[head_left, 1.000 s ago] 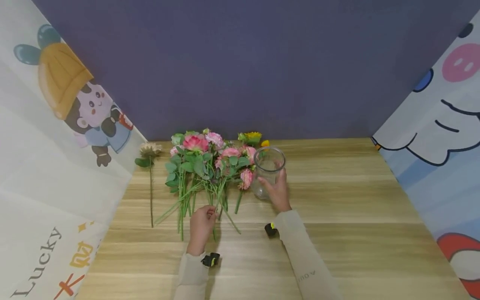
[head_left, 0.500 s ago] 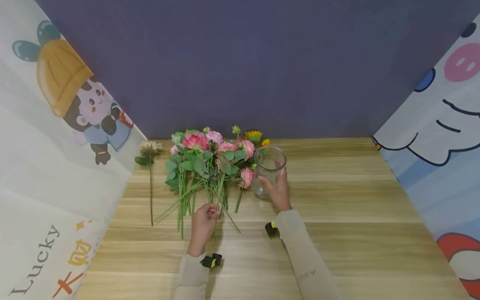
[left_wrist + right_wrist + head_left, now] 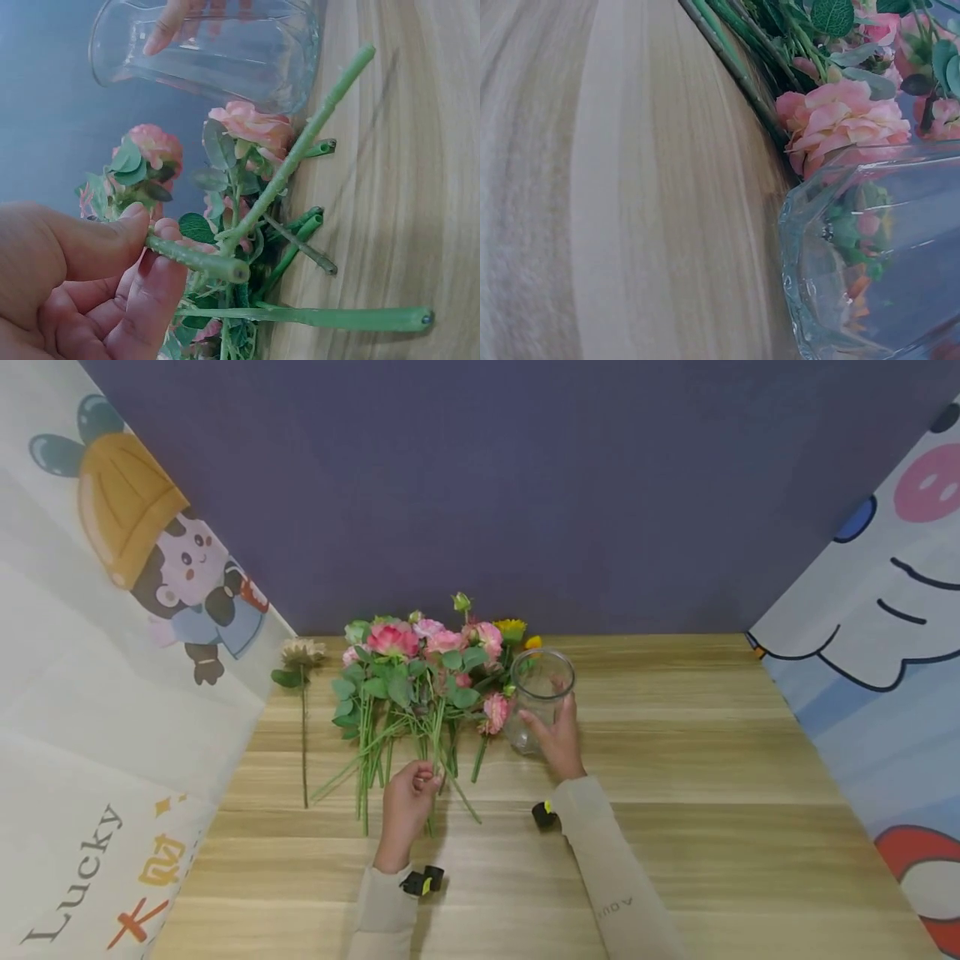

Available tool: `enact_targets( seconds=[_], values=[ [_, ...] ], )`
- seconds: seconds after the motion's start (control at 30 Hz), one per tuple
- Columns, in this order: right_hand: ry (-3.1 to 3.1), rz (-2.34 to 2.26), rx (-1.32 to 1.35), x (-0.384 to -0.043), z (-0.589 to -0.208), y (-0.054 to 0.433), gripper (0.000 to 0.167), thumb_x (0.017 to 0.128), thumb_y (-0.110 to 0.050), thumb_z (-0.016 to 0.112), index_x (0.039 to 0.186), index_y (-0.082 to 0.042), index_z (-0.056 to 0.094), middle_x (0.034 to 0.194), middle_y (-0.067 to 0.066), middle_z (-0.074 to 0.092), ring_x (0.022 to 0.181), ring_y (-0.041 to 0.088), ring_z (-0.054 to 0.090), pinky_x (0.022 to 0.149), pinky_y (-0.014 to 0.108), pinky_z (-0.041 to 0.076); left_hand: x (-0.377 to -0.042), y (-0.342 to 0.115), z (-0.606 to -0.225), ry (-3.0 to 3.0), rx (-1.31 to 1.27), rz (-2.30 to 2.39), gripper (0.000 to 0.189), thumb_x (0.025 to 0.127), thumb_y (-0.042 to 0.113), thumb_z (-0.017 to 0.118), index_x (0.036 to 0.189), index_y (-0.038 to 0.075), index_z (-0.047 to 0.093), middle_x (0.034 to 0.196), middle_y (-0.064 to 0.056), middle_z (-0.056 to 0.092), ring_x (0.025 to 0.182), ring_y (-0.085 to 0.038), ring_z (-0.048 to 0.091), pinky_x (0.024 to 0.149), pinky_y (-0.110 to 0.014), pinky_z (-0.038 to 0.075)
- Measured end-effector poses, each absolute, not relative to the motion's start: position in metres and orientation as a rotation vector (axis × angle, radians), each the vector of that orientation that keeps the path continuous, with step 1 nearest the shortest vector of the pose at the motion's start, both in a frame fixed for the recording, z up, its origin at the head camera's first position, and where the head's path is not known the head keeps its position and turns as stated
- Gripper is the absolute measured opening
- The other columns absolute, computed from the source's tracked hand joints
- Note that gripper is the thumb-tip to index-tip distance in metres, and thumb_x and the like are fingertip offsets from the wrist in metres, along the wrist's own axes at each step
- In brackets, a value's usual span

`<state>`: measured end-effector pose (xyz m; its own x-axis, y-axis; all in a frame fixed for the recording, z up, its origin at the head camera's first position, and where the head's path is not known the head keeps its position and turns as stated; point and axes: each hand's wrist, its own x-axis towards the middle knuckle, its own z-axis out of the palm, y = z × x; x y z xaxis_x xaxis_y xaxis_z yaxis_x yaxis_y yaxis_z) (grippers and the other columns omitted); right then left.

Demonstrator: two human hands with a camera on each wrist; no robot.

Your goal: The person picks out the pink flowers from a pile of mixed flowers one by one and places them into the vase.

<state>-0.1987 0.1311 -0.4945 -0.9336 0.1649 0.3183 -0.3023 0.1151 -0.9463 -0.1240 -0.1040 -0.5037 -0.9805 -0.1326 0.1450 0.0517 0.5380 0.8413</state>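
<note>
In the head view my left hand point(image 3: 407, 806) pinches a green flower stem point(image 3: 199, 259) between thumb and fingers, near its cut end. That stem runs up among pink blooms point(image 3: 444, 642) and leaves, slightly raised above the pile of artificial flowers. My right hand point(image 3: 558, 739) grips the side of a clear glass vase point(image 3: 522, 741), which stands upright on the table with no stems visible in it. One pink flower point(image 3: 495, 713) lies beside the vase. The right wrist view shows the vase's thick base point(image 3: 791, 277) but hardly any of the hand.
A cream flower point(image 3: 303, 653) on a long stem lies alone at the left of the wooden table point(image 3: 675, 852). Behind the vase are yellow flowers point(image 3: 511, 630). A dark purple panel point(image 3: 480, 485) rises at the back, with printed cloths on both sides.
Pink blooms and a green bud have risen and shifted slightly left out of the pile, while my left hand keeps its pinch on the stem. My right hand and the vase have stayed put.
</note>
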Motion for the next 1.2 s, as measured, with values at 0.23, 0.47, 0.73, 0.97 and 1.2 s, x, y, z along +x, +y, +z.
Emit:
enact_targets(
  seconds=[0.23, 0.47, 0.73, 0.97, 1.2],
  values=[
    [-2.073, 1.863, 0.122, -0.203, -0.498, 0.132, 0.082, 0.079, -0.006, 0.075, 0.144, 0.002, 0.025, 0.148, 0.023, 0.029, 0.139, 0.035, 0.024, 0.113, 0.048, 0.018, -0.123, -0.103, -0.495, -2.55, 0.065, -1.419, 0.013, 0.082, 0.002, 0.07, 0.094, -0.001, 0.067, 0.084, -0.01, 0.067, 0.071, -0.017, 0.057, 0.064, -0.028, 0.047],
    [-2.067, 1.875, 0.079, -0.215, -0.52, 0.138, 0.093, 0.077, -0.018, 0.079, 0.149, -0.011, 0.022, 0.152, 0.011, 0.027, 0.141, 0.027, 0.022, 0.114, 0.045, 0.016, -0.124, -0.096, -0.487, -2.498, 0.037, -1.442, 0.017, 0.082, 0.001, 0.07, 0.098, -0.003, 0.066, 0.087, -0.011, 0.067, 0.072, -0.018, 0.058, 0.06, -0.025, 0.048],
    [-1.963, 1.897, -0.062, -0.198, -0.528, 0.145, 0.093, 0.08, -0.027, 0.076, 0.15, -0.027, 0.015, 0.15, 0.004, 0.03, 0.139, 0.02, 0.024, 0.115, 0.041, 0.017, -0.122, -0.091, -0.477, -2.487, -0.022, -1.443, 0.019, 0.084, 0.005, 0.069, 0.101, -0.002, 0.066, 0.09, -0.011, 0.067, 0.074, -0.021, 0.06, 0.06, -0.028, 0.05],
    [-1.529, 2.002, 0.013, -0.169, -0.512, 0.141, 0.066, 0.089, 0.0, 0.056, 0.145, -0.002, 0.02, 0.132, 0.022, 0.04, 0.12, 0.036, 0.036, 0.105, 0.032, 0.032, -0.116, -0.087, -0.471, -2.451, -0.045, -1.463, 0.017, 0.083, 0.005, 0.071, 0.099, 0.002, 0.067, 0.089, -0.012, 0.068, 0.074, -0.021, 0.063, 0.061, -0.029, 0.053],
    [-1.346, 2.004, 0.09, -0.162, -0.509, 0.137, 0.048, 0.09, 0.006, 0.052, 0.136, 0.0, 0.037, 0.109, 0.011, 0.052, 0.095, 0.016, 0.053, 0.086, 0.022, 0.044, -0.113, -0.077, -0.464, -2.432, -0.074, -1.516, 0.018, 0.082, 0.006, 0.071, 0.1, 0.003, 0.067, 0.091, -0.013, 0.067, 0.076, -0.02, 0.063, 0.062, -0.026, 0.054]
  ],
)
